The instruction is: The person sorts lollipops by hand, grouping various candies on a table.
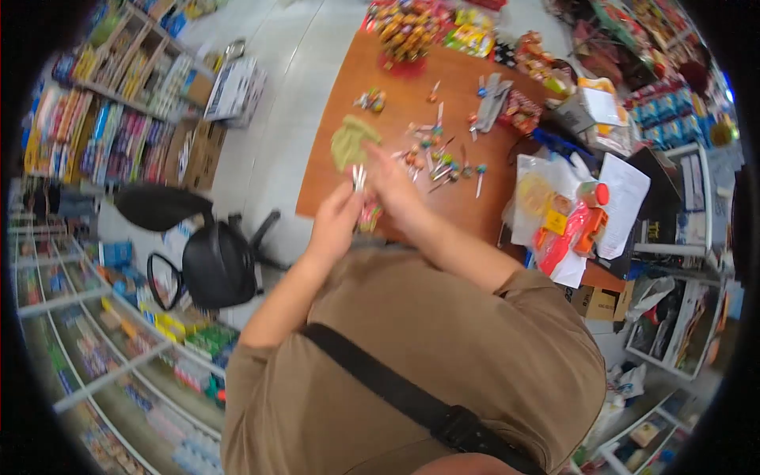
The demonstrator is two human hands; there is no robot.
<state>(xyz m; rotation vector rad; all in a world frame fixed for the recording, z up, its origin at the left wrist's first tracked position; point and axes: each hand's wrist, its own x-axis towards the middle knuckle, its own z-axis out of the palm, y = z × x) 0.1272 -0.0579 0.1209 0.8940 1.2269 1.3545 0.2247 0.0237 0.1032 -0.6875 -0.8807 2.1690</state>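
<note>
My left hand (pixel 336 215) is closed around a small bunch of lollipops, whose white sticks (pixel 359 176) point up and whose wrapped heads (pixel 370 215) show below. Close beside it, my right hand (pixel 389 180) has its fingers stretched toward the sticks, somewhat blurred; I see nothing held in it. A crumpled yellow-green cloth (pixel 348 144) lies on the brown table (pixel 324 186) just past both hands. Loose lollipops (pixel 443 168) are scattered to the right of my hands. One wrapped bunch (pixel 370 100) sits behind the cloth.
A large cluster of wrapped lollipops (pixel 408 32) stands at the table's far end. Grey gloves (pixel 495 101) lie on the right, near papers (pixel 621 202) and a red-lidded jar (pixel 594 193). A black office chair (pixel 218 261) is to the left, with stocked shelves around.
</note>
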